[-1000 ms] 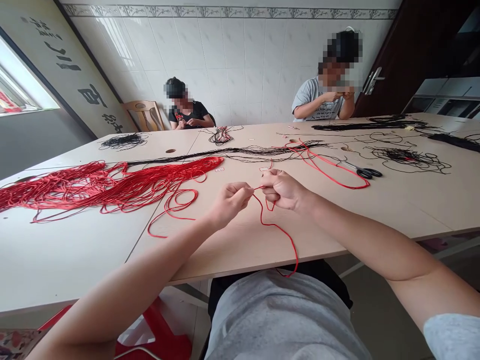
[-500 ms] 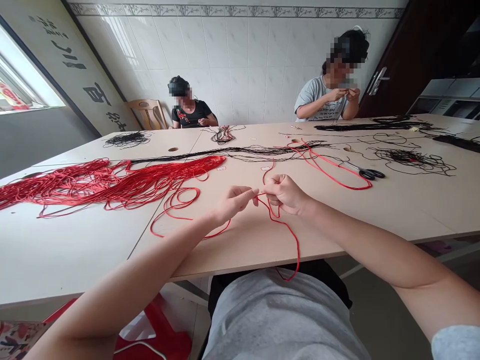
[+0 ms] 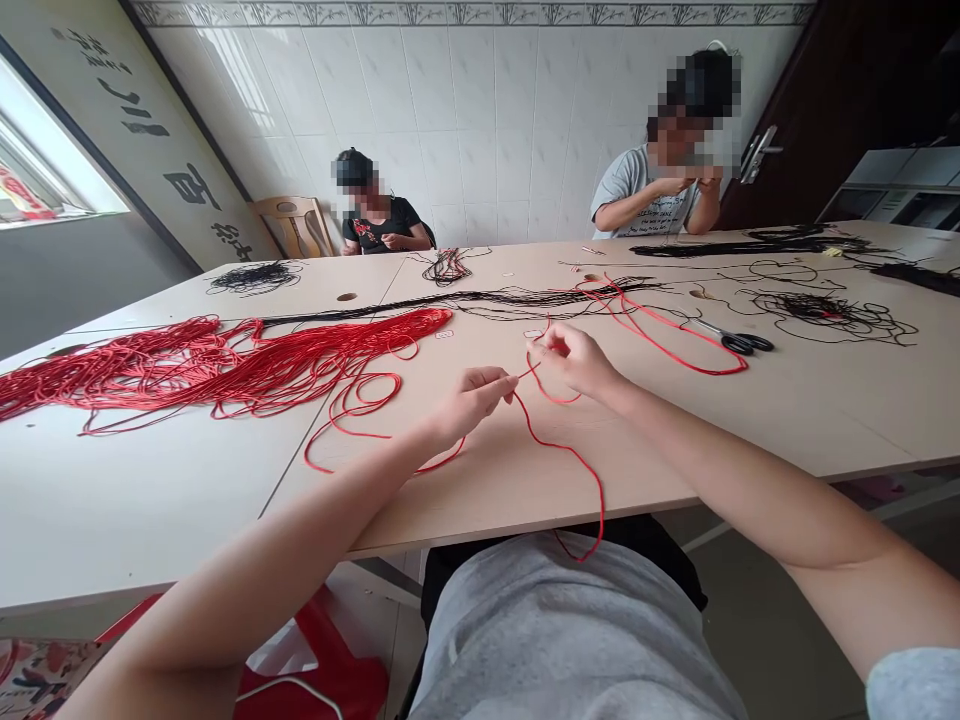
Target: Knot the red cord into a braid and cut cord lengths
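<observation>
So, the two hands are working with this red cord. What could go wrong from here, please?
The red cord hangs over the table edge near the shirt, so it could catch and pull from the right hand. Also, the loose loops near the left hand could tangle with the big red bundle.

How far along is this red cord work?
Done: possibly the long black cord bundle, laid out straight. In hand: one red cord, pinched between the left hand and right hand. Left: the large red cord bundle, lying loose.
</observation>
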Tool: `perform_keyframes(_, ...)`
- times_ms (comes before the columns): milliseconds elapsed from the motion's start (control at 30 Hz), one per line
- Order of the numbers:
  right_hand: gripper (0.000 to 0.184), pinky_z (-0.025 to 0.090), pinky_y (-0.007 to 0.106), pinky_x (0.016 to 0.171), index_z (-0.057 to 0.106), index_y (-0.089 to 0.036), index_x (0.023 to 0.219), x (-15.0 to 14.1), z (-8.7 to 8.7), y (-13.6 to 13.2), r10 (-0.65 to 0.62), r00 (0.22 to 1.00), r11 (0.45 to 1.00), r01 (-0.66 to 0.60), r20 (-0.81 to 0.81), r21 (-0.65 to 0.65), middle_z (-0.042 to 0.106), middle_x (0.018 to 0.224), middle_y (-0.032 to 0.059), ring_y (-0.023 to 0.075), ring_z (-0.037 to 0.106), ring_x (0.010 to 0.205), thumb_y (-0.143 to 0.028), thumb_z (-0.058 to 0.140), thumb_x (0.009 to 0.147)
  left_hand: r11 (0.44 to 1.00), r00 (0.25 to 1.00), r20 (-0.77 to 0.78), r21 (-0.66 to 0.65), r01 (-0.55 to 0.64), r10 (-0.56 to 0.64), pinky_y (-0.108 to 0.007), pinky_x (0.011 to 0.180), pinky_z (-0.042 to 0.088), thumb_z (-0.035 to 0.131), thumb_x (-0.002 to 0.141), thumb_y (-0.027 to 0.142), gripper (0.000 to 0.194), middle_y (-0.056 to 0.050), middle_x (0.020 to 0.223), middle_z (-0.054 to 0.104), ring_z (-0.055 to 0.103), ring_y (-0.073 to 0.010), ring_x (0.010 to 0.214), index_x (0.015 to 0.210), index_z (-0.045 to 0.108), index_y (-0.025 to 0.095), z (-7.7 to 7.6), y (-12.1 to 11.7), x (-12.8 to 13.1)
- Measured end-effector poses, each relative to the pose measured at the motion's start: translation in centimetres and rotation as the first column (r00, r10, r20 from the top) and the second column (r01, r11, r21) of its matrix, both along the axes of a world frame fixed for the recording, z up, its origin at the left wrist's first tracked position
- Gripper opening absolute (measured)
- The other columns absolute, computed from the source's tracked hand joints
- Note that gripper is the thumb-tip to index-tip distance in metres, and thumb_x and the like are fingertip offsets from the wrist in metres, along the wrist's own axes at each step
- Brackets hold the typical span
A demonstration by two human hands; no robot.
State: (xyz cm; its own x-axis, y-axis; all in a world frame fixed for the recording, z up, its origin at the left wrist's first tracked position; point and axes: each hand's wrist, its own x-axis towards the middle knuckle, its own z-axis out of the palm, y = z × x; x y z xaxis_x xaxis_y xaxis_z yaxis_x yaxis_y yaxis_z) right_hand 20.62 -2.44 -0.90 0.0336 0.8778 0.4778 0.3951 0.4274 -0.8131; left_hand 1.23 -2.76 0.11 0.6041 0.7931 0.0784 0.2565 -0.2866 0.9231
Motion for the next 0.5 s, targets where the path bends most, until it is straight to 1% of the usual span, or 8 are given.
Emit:
perform_keyframes(67,0.03,0.034,0.022,0.058,0.044,-0.018,0.065,-0.1,0.0,-0.2,-0.1,0.994,0.991,0.095,0.051,0.096,0.047,0.065,-0.001,0.0101,0.043,0.061,-0.043,0.056,0.076,0.998,0.997,0.025,-0.013,-0.067,0.067,-0.023,0.045,0.016,0.047,0.081,0.043,0.032,0.006,0.049,0.028,0.022,-0.0063,0.046,0.066,0.049,0.015,-0.3,0.6,-0.1)
perform_keyframes(100,0.033,0.036,0.022,0.06,0.046,-0.018,0.066,-0.5,-0.1,-0.5,-0.066,0.996,0.995,0.06,0.067,0.085,0.05,0.066,0.0001,0.0109,0.045,0.063,-0.047,0.051,0.079,0.995,0.995,0.032,-0.02,-0.095,0.096,-0.023,0.045,0.016,0.047,0.081,0.044,0.032,0.007,0.049,0.028,0.022,-0.0062,0.046,0.067,0.049,0.015,-0.5,0.9,-0.1)
perform_keyframes(167,0.041,0.037,0.022,0.061,0.05,-0.017,0.065,-1.7,-0.4,-1.4,0.132,0.99,0.991,-0.13,0.056,-0.041,0.052,0.065,0.0013,0.0116,0.049,0.063,-0.053,0.042,0.083,0.993,0.992,0.046,-0.026,-0.117,0.118,-0.022,0.045,0.017,0.047,0.081,0.045,0.033,0.007,0.049,0.029,0.022,-0.0059,0.045,0.066,0.047,0.015,-0.7,1.3,-0.2)
perform_keyframes(200,0.045,0.038,0.022,0.06,0.051,-0.016,0.065,-2.5,-0.6,-1.9,0.249,0.969,0.959,-0.246,0.003,-0.141,0.053,0.065,0.0018,0.0116,0.05,0.063,-0.055,0.039,0.084,0.993,0.992,0.055,-0.026,-0.113,0.114,-0.021,0.045,0.019,0.047,0.081,0.045,0.034,0.007,0.049,0.03,0.023,-0.0058,0.045,0.064,0.046,0.016,-0.8,1.4,-0.2)
perform_keyframes(267,0.046,0.038,0.022,0.054,0.051,-0.016,0.067,-3.8,-1.0,-2.7,0.386,0.898,0.838,-0.437,-0.211,-0.328,0.053,0.065,0.0017,0.0101,0.049,0.058,-0.058,0.04,0.082,0.994,0.992,0.061,-0.015,-0.107,0.108,-0.021,0.045,0.02,0.047,0.081,0.045,0.035,0.006,0.049,0.032,0.025,-0.0056,0.046,0.062,0.043,0.016,-0.9,1.5,-0.3)
perform_keyframes(367,0.044,0.021,0.019,0.036,0.038,-0.018,0.062,-4.8,-1.2,-3.0,0.268,0.796,0.661,-0.561,-0.543,-0.498,0.036,0.052,-0.006,0.0045,0.027,0.038,-0.058,0.048,0.078,0.991,0.991,0.032,0.023,-0.13,0.129,-0.022,0.045,0.019,0.049,0.08,0.042,0.032,0.006,0.05,0.032,0.026,-0.0059,0.046,0.062,0.043,0.016,-0.9,1.4,-0.4)
perform_keyframes(433,0.045,0.008,0.018,0.034,0.029,-0.02,0.06,-4.7,-1.0,-2.7,0.128,0.767,0.631,-0.553,-0.629,-0.545,0.021,0.048,-0.0097,0.0037,0.013,0.037,-0.053,0.053,0.077,0.992,0.993,0.007,0.042,-0.12,0.12,-0.022,0.045,0.018,0.05,0.079,0.041,0.032,0.005,0.051,0.032,0.025,-0.006,0.047,0.06,0.042,0.016,-0.8,1.3,-0.3)
perform_keyframes(500,0.041,0.006,0.019,0.034,0.026,-0.02,0.059,-4.4,-0.6,-2.4,0.066,0.755,0.643,-0.532,-0.652,-0.551,0.016,0.047,-0.0104,0.004,0.011,0.037,-0.042,0.055,0.078,0.995,0.995,0.0,0.041,-0.096,0.096,-0.023,0.045,0.017,0.049,0.079,0.041,0.034,0.005,0.051,0.031,0.024,-0.006,0.047,0.057,0.04,0.016,-0.7,1.1,0.0)
